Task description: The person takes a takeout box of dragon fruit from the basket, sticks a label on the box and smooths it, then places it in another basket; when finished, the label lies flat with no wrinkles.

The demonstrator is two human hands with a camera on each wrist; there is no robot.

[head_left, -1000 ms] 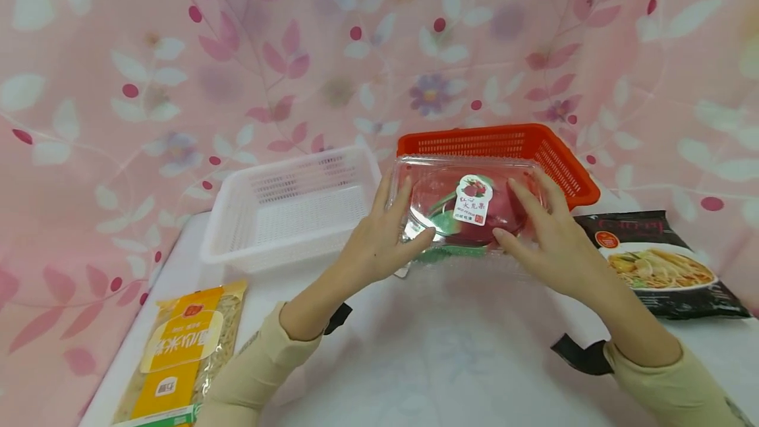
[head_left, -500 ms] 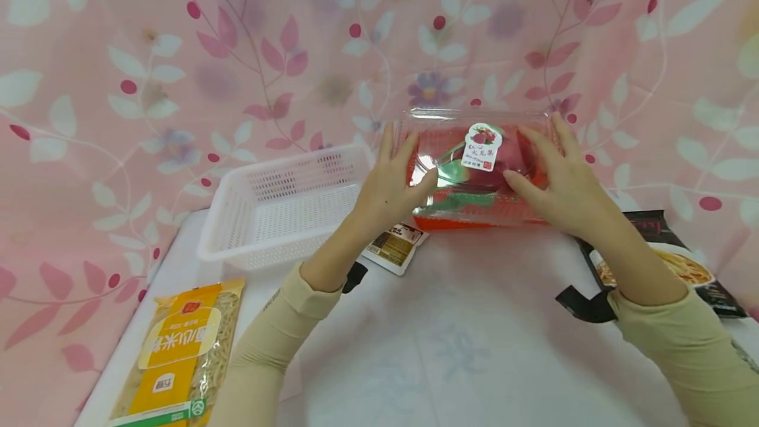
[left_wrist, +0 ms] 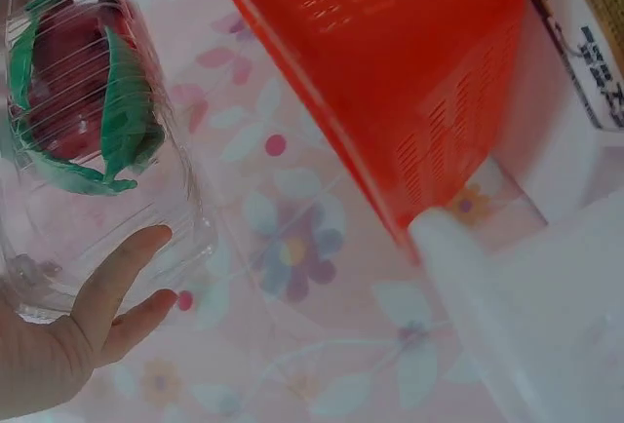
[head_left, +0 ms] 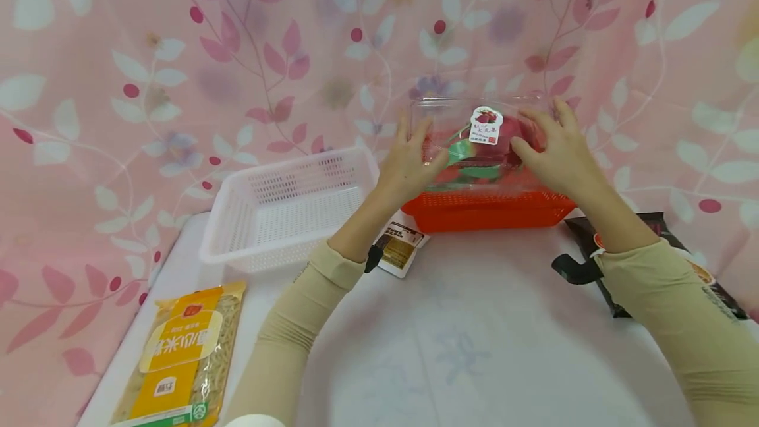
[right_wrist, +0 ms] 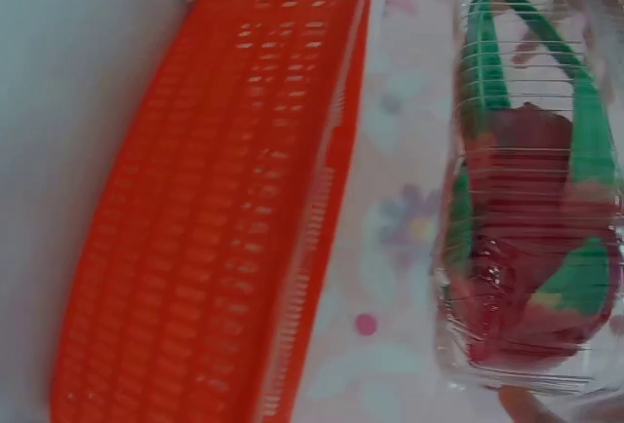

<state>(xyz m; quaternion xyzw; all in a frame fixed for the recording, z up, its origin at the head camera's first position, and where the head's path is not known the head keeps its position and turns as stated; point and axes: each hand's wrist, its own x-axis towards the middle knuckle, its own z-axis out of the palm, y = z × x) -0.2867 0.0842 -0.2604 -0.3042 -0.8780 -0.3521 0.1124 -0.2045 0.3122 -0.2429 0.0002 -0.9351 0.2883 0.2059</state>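
Observation:
A clear plastic box (head_left: pixel 506 163) with a white label is held up over the near part of the red basket (head_left: pixel 486 214). Inside the box lies a dark red fruit with green tips, the label picturing dragon fruit. My left hand (head_left: pixel 409 163) grips one end, thumb on the labelled front and fingers at the side. At the other end my right hand (head_left: pixel 566 157) grips it the same way. From the left wrist view, the box (left_wrist: pixel 73 82) is apart from the red basket (left_wrist: pixel 390 72). The right wrist view shows one right fingertip (right_wrist: pixel 522 405) at the box's lower edge.
A white basket (head_left: pixel 237 226) stands left of the red one, with a small brown-and-white packet (head_left: pixel 398 252) in front between them. A yellow bag (head_left: pixel 178 348) lies at front left, and a black noodle packet (head_left: pixel 655 226) lies at right, partly behind my right forearm.
Both hands have carried the box away from me and slightly right, higher in the view. The red basket's front and the small packet, earlier covered, now show.

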